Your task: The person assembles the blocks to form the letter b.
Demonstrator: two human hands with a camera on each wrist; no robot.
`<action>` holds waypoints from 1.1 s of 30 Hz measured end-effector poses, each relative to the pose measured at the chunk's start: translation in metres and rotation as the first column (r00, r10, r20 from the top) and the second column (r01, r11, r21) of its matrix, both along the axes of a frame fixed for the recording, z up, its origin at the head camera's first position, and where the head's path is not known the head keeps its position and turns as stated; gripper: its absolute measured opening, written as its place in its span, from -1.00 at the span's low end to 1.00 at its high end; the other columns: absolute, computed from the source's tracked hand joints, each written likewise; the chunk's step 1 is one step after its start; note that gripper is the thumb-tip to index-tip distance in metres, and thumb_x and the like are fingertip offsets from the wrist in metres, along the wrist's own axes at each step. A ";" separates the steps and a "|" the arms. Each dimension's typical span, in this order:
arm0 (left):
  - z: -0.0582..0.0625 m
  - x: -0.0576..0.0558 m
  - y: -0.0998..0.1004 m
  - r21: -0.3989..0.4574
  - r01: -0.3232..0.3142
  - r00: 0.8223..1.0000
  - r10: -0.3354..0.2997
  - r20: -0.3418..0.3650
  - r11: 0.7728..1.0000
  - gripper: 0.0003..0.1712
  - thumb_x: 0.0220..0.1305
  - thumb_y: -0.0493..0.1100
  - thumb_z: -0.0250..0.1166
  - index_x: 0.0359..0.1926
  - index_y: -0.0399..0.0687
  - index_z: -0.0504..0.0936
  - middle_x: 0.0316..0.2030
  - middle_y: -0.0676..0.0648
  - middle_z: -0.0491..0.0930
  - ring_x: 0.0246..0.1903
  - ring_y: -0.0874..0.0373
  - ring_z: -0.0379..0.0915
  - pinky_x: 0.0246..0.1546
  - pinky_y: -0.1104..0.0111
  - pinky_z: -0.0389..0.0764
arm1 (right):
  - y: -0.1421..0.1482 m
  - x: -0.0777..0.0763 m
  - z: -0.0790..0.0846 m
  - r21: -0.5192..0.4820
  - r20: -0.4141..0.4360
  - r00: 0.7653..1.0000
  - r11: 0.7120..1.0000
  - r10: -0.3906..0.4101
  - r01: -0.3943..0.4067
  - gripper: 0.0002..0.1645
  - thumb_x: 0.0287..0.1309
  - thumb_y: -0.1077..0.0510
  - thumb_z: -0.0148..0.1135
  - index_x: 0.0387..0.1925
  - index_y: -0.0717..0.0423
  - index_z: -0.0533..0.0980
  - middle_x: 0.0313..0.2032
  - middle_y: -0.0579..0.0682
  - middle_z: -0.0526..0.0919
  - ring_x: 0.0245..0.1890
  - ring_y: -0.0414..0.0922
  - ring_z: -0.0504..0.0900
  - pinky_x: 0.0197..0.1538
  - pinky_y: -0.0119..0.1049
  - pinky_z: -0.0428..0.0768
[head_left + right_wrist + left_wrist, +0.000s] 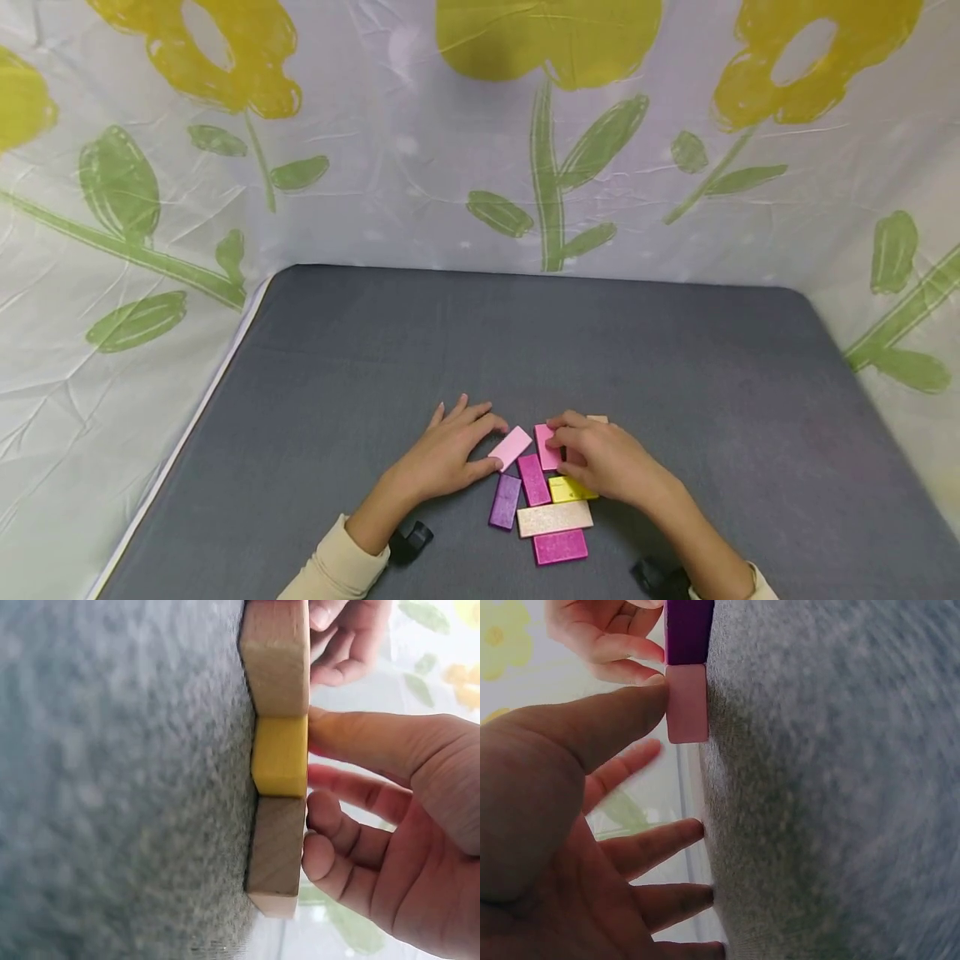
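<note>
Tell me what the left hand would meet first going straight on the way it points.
Most likely the pale pink block, which the thumb of the left hand seems to touch; depth at the forefinger is unclear.

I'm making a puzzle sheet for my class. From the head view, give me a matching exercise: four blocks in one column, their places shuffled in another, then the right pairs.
Blocks
1. light pink block
2. yellow block
3. long pale block
4. purple block

Places
A. just left of the long pale block
B. partly covered by the right hand
C. touched by the left hand
D. directly above the lowest magenta block

Pairs: 1-C; 2-B; 3-D; 4-A
</note>
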State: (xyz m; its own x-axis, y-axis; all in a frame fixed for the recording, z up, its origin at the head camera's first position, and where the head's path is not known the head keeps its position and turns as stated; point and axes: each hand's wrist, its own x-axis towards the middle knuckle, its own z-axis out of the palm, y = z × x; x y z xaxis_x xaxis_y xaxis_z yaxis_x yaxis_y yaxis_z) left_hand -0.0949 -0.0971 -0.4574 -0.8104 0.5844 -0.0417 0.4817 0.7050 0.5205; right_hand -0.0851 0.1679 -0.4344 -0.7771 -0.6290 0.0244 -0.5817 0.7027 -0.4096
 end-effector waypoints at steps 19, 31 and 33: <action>0.005 0.003 -0.006 -0.021 0.102 0.994 -0.102 -0.031 0.995 -0.56 0.43 -0.06 0.23 0.29 0.30 0.60 0.37 -0.21 0.38 0.36 -0.57 -0.02 0.18 -0.50 0.02 | -0.004 -0.006 0.006 0.026 0.025 0.998 0.998 -0.060 0.059 -0.70 0.02 0.20 0.54 -0.14 0.14 0.75 0.02 0.06 0.67 -0.03 0.05 0.67 0.01 0.07 0.62; 0.005 0.005 0.002 -0.087 0.097 0.993 -0.102 -0.054 0.992 -0.53 0.45 -0.04 0.21 0.34 0.26 0.55 0.43 0.03 0.32 0.45 -0.25 0.05 0.26 -0.37 0.11 | -0.012 -0.041 0.008 0.087 0.005 0.991 0.988 -0.132 0.131 -0.71 -0.02 0.26 0.56 -0.17 0.12 0.75 -0.01 0.08 0.68 -0.01 0.07 0.66 0.04 0.06 0.60; 0.005 0.006 0.003 -0.090 0.106 0.992 -0.111 -0.057 0.990 -0.54 0.47 -0.06 0.19 0.35 0.21 0.54 0.41 0.07 0.35 0.45 -0.20 0.08 0.26 -0.35 0.13 | -0.011 -0.048 0.008 0.091 -0.009 0.993 0.988 -0.120 0.121 -0.72 -0.02 0.27 0.55 -0.19 0.13 0.75 -0.02 0.08 0.69 -0.01 0.08 0.66 0.03 0.06 0.60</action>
